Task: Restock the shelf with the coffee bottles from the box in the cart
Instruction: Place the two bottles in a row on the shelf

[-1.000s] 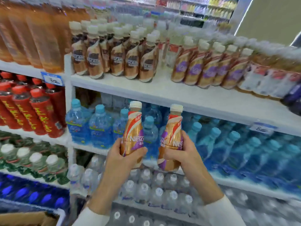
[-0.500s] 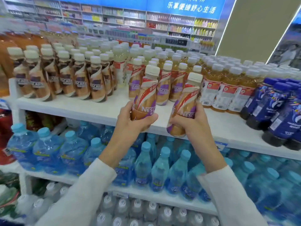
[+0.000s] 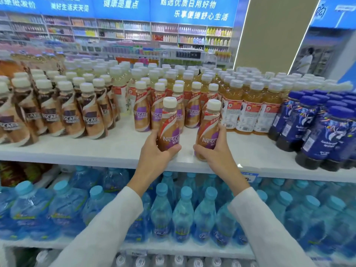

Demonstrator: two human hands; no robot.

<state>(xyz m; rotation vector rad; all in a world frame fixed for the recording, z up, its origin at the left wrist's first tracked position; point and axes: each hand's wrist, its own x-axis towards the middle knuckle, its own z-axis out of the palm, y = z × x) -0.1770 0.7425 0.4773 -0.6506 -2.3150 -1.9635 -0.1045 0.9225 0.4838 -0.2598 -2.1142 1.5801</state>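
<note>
Two coffee bottles stood upright side by side over the near edge of the top shelf [image 3: 107,151], each with a cream cap and a gold, red and purple label. The left bottle [image 3: 169,122] was gripped low on its body by the left hand [image 3: 155,153], with the thumb across the label's front and the fingers curled round the far side. The right bottle [image 3: 209,128] was held the same way by the right hand [image 3: 214,154], whose fingers wrapped its right side. Whether either base touched the shelf could not be told, since the hands covered them. A small gap lay between the two bottles.

Just beyond them stood rows of matching purple-label coffee bottles [image 3: 142,112]. To the left were brown-label coffee bottles [image 3: 90,116], and to the right amber tea bottles [image 3: 248,110] with red and white labels. At the far right stood dark blue bottles [image 3: 312,130]. White sleeves [image 3: 107,228] covered both forearms. On the shelf below, blue water bottles [image 3: 181,214] were packed closely together. A blue price tag [image 3: 249,177] hung on the shelf's front edge.
</note>
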